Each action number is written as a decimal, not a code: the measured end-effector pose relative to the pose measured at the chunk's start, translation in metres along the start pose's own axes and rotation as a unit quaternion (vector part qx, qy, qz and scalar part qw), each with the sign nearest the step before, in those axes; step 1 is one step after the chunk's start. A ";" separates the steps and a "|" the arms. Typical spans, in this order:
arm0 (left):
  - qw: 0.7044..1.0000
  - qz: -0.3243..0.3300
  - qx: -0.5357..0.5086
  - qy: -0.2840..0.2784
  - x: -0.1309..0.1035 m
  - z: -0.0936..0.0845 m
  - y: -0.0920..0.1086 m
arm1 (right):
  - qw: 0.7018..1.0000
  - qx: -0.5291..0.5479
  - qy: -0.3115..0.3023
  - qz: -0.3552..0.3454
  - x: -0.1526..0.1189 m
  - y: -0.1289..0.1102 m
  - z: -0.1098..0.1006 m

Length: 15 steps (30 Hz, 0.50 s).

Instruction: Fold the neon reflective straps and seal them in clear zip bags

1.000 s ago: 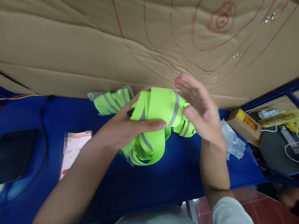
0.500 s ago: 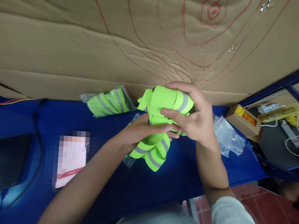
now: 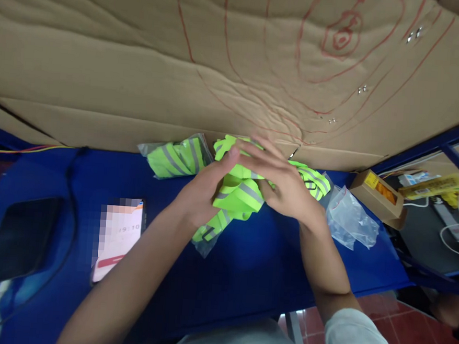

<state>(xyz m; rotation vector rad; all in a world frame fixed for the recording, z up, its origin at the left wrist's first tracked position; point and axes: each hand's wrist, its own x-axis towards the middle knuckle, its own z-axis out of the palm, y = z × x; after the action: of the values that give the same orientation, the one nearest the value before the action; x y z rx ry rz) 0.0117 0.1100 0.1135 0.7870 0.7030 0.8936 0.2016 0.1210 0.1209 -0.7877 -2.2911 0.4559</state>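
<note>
A bundle of neon yellow-green strap with grey reflective stripes (image 3: 240,196) lies between my two hands. My left hand (image 3: 206,191) is against its left side, thumb up, its other fingers hidden. My right hand (image 3: 282,181) reaches over the bundle from the right, its fingers stretched out and slightly blurred. More green strap (image 3: 315,182) shows behind my right hand. Below my left hand, a strap piece with a black buckle (image 3: 210,234) lies on a clear bag. To the left sits a bagged green strap (image 3: 175,158).
Clear plastic bags (image 3: 350,217) lie right of my right arm, beside an open cardboard box (image 3: 379,195). A phone (image 3: 120,238) and a black device (image 3: 18,241) with cables rest at left. A cardboard sheet (image 3: 103,69) stands behind the blue table (image 3: 246,267).
The bundle is lower, and my right hand has loosened from it, its fingers now extended across the top. Green strap now shows on the table behind my right hand. The view has shifted slightly.
</note>
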 end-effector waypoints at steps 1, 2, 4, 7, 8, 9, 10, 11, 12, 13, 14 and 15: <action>1.000 0.018 -0.006 0.012 0.000 -0.001 0.001 | 0.999 0.027 -0.035 -0.005 0.000 -0.002 -0.003; 0.999 0.037 -0.006 0.026 0.000 -0.002 0.002 | 0.996 0.058 -0.066 -0.007 -0.001 -0.005 -0.007; 0.997 0.064 0.011 0.043 -0.002 -0.004 0.004 | 0.989 0.125 -0.077 -0.001 -0.003 -0.010 -0.014; 0.995 0.072 0.049 0.045 -0.005 -0.004 0.007 | 0.974 0.205 0.084 0.047 -0.006 -0.016 -0.020; 0.995 0.070 0.056 0.046 -0.006 -0.003 0.007 | 0.966 0.213 0.135 0.060 -0.007 -0.016 -0.020; 0.995 0.066 0.062 0.045 -0.007 -0.002 0.006 | 0.962 0.208 0.159 0.074 -0.006 -0.016 -0.019; 0.995 0.062 0.069 0.041 -0.007 -0.001 0.005 | 0.965 0.196 0.155 0.086 -0.006 -0.015 -0.018; 0.995 0.057 0.077 0.033 -0.007 0.000 0.004 | 0.970 0.181 0.129 0.101 -0.005 -0.013 -0.016; 0.995 0.052 0.082 0.026 -0.006 0.000 0.002 | 0.974 0.171 0.099 0.114 -0.003 -0.011 -0.014; 0.995 0.050 0.084 0.023 -0.005 0.001 0.000 | 0.975 0.167 0.078 0.127 -0.002 -0.009 -0.012; 0.995 0.049 0.081 0.023 -0.004 0.001 -0.002 | 0.973 0.168 0.072 0.139 -0.001 -0.007 -0.010; 0.996 0.048 0.073 0.023 -0.001 0.002 -0.005 | 0.971 0.172 0.078 0.146 0.000 -0.006 -0.007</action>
<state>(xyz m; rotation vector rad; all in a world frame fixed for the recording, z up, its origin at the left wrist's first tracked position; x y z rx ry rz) 0.0143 0.1064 0.1105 0.9393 0.7831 0.9574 0.2042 0.1177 0.1292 -0.9468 -1.8853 0.8660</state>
